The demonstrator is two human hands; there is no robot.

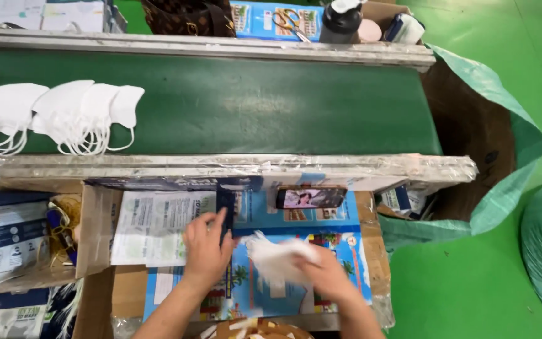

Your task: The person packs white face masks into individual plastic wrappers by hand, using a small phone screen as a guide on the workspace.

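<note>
Both hands (265,257) blurred; white mask (277,254) indistinct.

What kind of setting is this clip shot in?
Probably a face-mask packing line in a factory: a green conveyor belt carries white masks, the right hand grips more masks, and flat printed cartons cover the bench.

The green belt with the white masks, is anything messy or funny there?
Mostly tidy. The white face masks sit in an overlapping heap at the green conveyor belt's left end, loops tangled. The clear plastic wrap on the belt's near metal rail looks crumpled and torn.
</note>
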